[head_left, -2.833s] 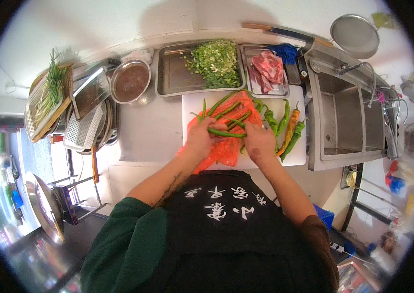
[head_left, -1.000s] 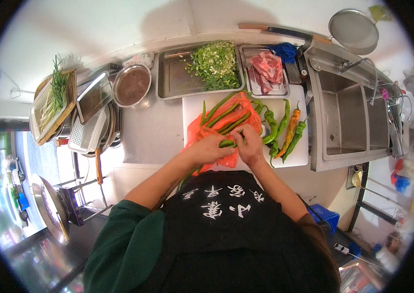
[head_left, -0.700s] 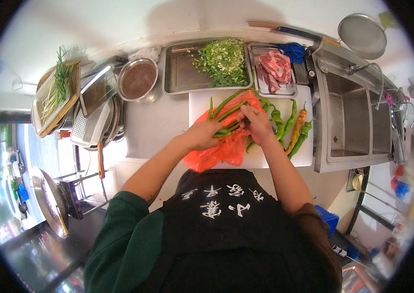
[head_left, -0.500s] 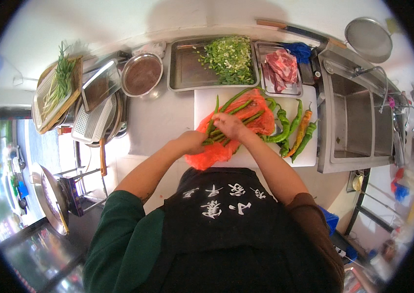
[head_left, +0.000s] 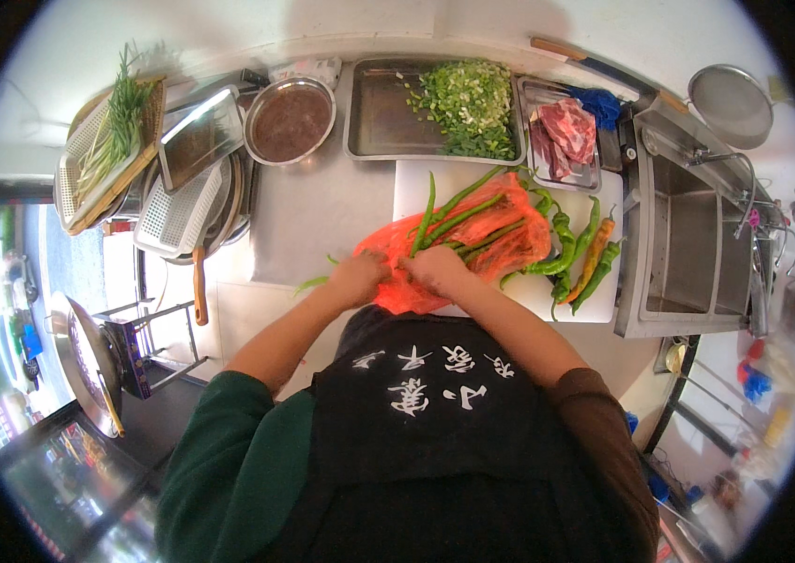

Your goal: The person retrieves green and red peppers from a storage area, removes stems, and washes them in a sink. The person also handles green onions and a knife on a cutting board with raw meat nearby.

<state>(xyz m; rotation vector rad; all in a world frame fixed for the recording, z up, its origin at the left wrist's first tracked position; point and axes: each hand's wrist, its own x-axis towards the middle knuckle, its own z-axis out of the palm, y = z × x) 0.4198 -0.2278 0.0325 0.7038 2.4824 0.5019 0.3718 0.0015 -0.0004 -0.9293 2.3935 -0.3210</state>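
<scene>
A crumpled red plastic bag (head_left: 397, 298) lies across the white cutting board (head_left: 407, 192) with long green chili peppers (head_left: 465, 218) in and on it. My left hand (head_left: 360, 279) is closed at the bag's left side, and thin green pepper ends (head_left: 311, 283) stick out to its left. Fingers bent, my right hand (head_left: 440, 274) grips at the bag's near edge; its fingertips are partly hidden. More green peppers (head_left: 593, 279) and an orange-yellow pepper (head_left: 591, 258) rest on the board to the right of the bag.
Behind the board stand a metal tray (head_left: 388, 113) of chopped greens (head_left: 468, 108) and a smaller tray of raw meat (head_left: 566, 131). A bowl of dark reddish contents (head_left: 291, 122) stands left of them. The steel sink (head_left: 677, 235) is at right; white baskets (head_left: 182, 208) are at left.
My left hand has moved slightly left, and pepper ends now show beyond it. The right hand has come down toward the bag's near edge. The whole view has shifted a little.
</scene>
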